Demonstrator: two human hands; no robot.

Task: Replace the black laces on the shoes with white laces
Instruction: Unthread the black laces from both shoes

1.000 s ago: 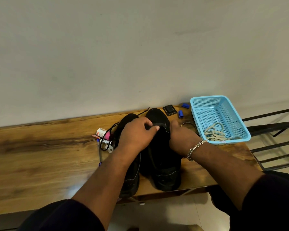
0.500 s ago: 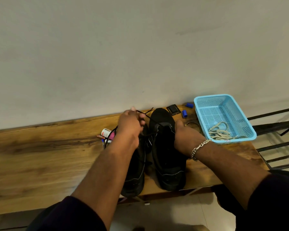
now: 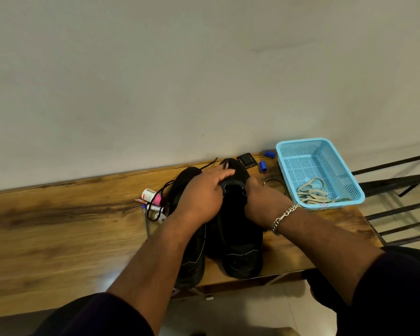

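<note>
1. Two black shoes sit side by side on the wooden table [image 3: 58, 238], the right shoe [image 3: 238, 238] between both hands, the left shoe [image 3: 192, 260] under the left forearm.
2. The left hand [image 3: 201, 192] lies over the right shoe's front, fingers stretched forward; whether it pinches the black lace [image 3: 207, 164] I cannot tell.
3. The right hand [image 3: 264, 204] grips that shoe's side, fingers hidden.
4. White laces [image 3: 312, 194] lie in the blue basket [image 3: 301, 146], just right of the right hand.
</note>
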